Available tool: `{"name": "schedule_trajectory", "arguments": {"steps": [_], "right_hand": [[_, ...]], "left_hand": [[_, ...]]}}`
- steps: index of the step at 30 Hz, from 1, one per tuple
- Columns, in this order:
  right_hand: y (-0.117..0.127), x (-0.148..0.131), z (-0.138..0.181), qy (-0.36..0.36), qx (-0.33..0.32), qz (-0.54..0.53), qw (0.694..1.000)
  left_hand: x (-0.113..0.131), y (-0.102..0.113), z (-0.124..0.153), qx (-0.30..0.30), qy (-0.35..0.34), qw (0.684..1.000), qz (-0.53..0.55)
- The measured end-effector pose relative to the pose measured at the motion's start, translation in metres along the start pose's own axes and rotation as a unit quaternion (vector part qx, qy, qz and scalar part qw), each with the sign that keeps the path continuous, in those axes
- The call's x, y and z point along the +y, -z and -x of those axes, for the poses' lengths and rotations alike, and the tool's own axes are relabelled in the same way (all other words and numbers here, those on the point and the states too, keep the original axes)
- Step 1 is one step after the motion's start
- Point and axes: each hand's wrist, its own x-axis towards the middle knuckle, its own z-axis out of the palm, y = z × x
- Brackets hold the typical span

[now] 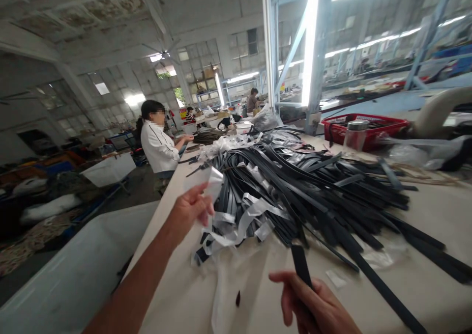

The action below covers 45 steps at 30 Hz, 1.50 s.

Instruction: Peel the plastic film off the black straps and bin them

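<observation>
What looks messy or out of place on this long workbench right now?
The black straps lie in a tangled heap, not stacked, with crumpled white paper strips strewn through its near edge. The left hand holds one strip, the right hand one strap.

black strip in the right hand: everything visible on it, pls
The black strip is flat, narrow and matte, leather-like or rubbery by its look. Its squared-off end stands up and tilts slightly left above the right hand, whose fingers wrap its lower part, hiding the rest. It is held over the pale table, just in front of the big pile of similar black strips; whether it touches that pile cannot be told. No markings, holes or buckle show.
</observation>
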Motion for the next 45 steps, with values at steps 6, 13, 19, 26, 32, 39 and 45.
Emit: {"name": "schedule_trajectory", "arguments": {"steps": [6, 13, 19, 26, 32, 39, 45], "right_hand": [[-0.027, -0.055, -0.044, 0.066, -0.074, 0.017, 0.995], [-0.054, -0.051, -0.092, 0.059, -0.167, 0.048, 0.983], [-0.089, -0.044, -0.106, -0.021, -0.327, 0.047, 0.943], [-0.091, -0.03, -0.091, -0.134, -0.449, 0.001, 0.883], [-0.087, -0.026, -0.085, -0.136, -0.427, 0.018, 0.894], [-0.072, -0.03, -0.073, -0.103, -0.383, 0.094, 0.913], [-0.051, -0.066, -0.083, -0.023, -0.326, 0.19, 0.926]], "left_hand": [[-0.059, -0.008, 0.069, -0.169, 0.141, 0.975, 0.044], [-0.037, 0.014, 0.078, -0.183, 0.128, 0.96, 0.168], [-0.001, 0.03, 0.059, -0.125, 0.076, 0.977, 0.153], [0.021, 0.055, 0.041, -0.029, 0.051, 0.984, 0.171], [0.018, 0.071, 0.038, 0.07, 0.04, 0.979, 0.188], [-0.002, 0.099, 0.04, 0.213, 0.077, 0.934, 0.277], [-0.011, 0.121, 0.033, 0.346, 0.038, 0.892, 0.289]]}}
